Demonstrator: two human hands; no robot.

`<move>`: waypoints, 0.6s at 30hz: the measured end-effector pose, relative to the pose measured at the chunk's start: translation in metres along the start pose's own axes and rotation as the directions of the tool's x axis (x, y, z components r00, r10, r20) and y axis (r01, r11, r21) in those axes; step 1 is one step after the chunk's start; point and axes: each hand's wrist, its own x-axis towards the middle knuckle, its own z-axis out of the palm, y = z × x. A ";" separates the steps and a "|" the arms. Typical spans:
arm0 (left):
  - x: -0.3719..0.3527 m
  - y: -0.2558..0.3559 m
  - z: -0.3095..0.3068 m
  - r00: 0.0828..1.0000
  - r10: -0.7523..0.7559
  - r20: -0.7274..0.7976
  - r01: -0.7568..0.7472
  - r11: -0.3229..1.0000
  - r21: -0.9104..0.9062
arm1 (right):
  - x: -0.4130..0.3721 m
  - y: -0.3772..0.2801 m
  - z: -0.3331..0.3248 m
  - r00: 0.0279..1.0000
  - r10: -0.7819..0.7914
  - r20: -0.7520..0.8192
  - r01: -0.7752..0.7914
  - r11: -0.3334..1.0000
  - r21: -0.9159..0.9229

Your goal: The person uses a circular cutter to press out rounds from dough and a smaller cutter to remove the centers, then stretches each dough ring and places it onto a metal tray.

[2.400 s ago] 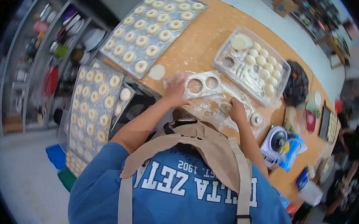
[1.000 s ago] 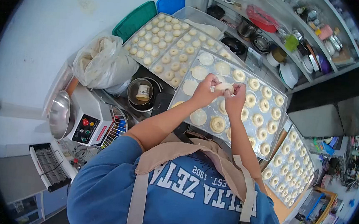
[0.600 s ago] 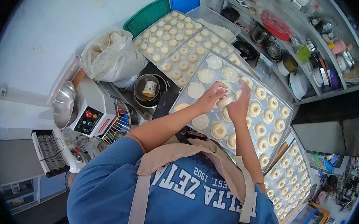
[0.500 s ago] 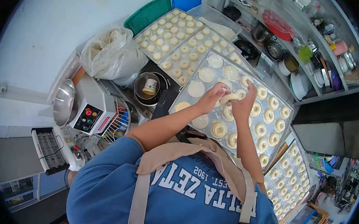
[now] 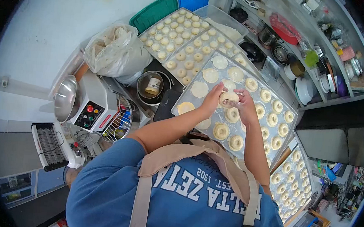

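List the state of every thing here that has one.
left hand: shut on the dough ring
right hand: shut on the same dough ring
dough ring: held above the tray
tray: partly filled, rings and flat discs
pot: uncovered, cup inside

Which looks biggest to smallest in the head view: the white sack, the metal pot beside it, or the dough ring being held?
1. white sack
2. metal pot
3. dough ring, between left hand and right hand; likely nearer the camera, yet clearly smallest.
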 end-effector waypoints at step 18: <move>0.003 0.001 0.053 0.912 0.043 -0.407 -0.087 0.992 -0.091 | 0.019 0.023 0.021 0.940 -0.061 -0.336 0.057 0.998 -0.023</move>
